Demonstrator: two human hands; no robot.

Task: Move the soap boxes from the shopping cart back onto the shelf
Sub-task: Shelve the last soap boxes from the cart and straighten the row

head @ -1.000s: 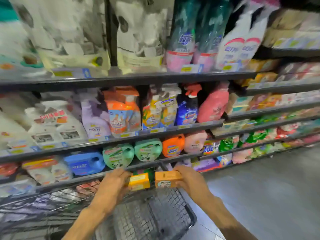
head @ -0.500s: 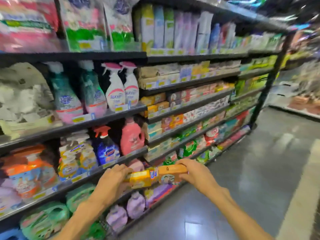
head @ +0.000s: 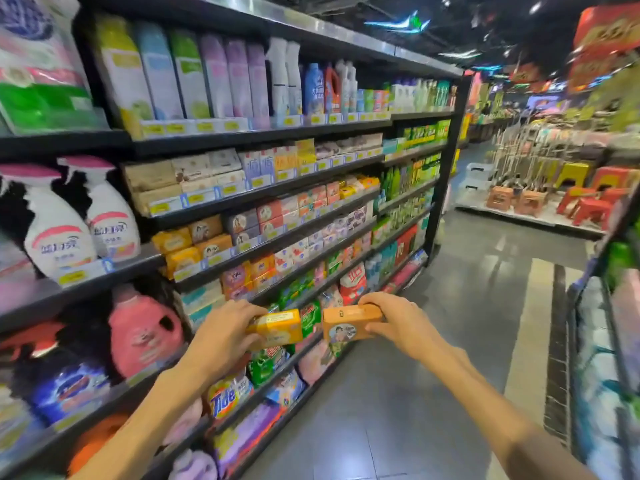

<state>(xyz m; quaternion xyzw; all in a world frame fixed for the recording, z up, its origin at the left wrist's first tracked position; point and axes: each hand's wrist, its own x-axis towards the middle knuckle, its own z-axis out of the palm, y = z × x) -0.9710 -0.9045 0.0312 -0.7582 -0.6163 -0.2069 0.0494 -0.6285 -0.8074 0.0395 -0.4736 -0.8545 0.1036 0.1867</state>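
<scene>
Both hands have come up and away from the shopping cart since a second ago, and the cart is now out of sight. Now the view looks down a long shop aisle instead of straight at the shelves.

The left hand (head: 225,332) grips a yellow soap box (head: 277,329), with the fingers curled over its top and the thumb under it. The right hand (head: 398,318) grips an orange soap box (head: 349,323) from its right end, fingers on top and thumb on the front. The orange box has a small round picture on its front. The two boxes are held side by side in the air, close together but not touching, in front of the lower shelves.

The shelf (head: 263,188) stands on the left and runs far back. More yellow and orange soap boxes (head: 194,247) sit in rows on a middle shelf, above and to the left of the hands. White spray bottles (head: 86,216) stand further left. A pink jug (head: 142,332) sits under them. A Tide bag (head: 227,396) lies on a low shelf under the left arm. The grey floor (head: 433,358) is shiny. Red and yellow stools (head: 585,199) stand far away on the right.
</scene>
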